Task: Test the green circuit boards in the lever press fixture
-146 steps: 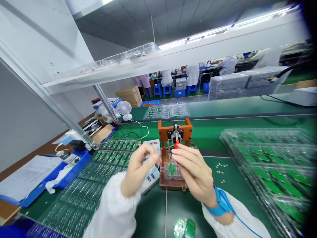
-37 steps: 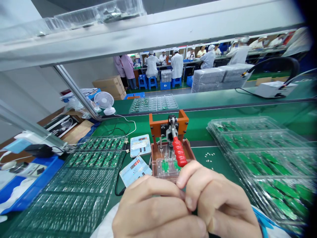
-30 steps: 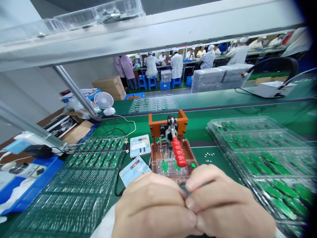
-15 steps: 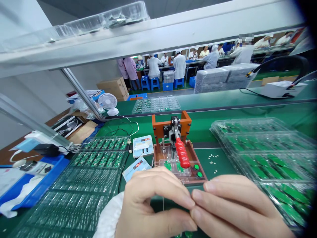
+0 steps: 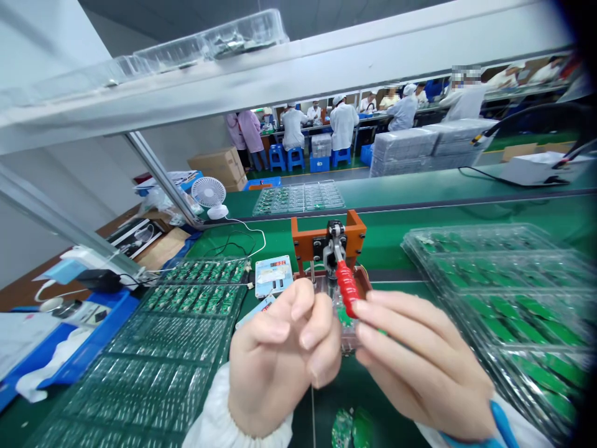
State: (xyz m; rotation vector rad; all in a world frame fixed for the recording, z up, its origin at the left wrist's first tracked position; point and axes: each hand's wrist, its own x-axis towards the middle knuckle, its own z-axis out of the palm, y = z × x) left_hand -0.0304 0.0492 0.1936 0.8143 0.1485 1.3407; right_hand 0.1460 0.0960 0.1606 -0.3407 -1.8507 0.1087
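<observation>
My left hand [image 5: 285, 358] is raised at the centre, palm towards me, fingers loosely curled in; I see nothing in it. My right hand [image 5: 420, 358] reaches in from the right with its fingers stretched out. Its fingertips are at the lower end of the red handle [image 5: 347, 286], seeming to touch it; its thumb is hidden. The handle belongs to a toggle clamp on an orange-framed press fixture [image 5: 329, 242], whose base is partly covered by my hands. Below, between my wrists, two green circuit boards [image 5: 352, 428] lie on the table.
Clear trays with green boards [image 5: 522, 311] are stacked at right. A partly filled tray [image 5: 186, 317] lies at left, by a blue bin [image 5: 84, 339]. Behind my left hand sits a blue display box [image 5: 273, 277]. A white fan [image 5: 209, 193] stands further back. People [image 5: 342, 124] work beyond.
My hands have come apart from where their fingertips met. The right moved up to the red handle; the left turned palm towards me and curled. The boards below have come into fuller view.
</observation>
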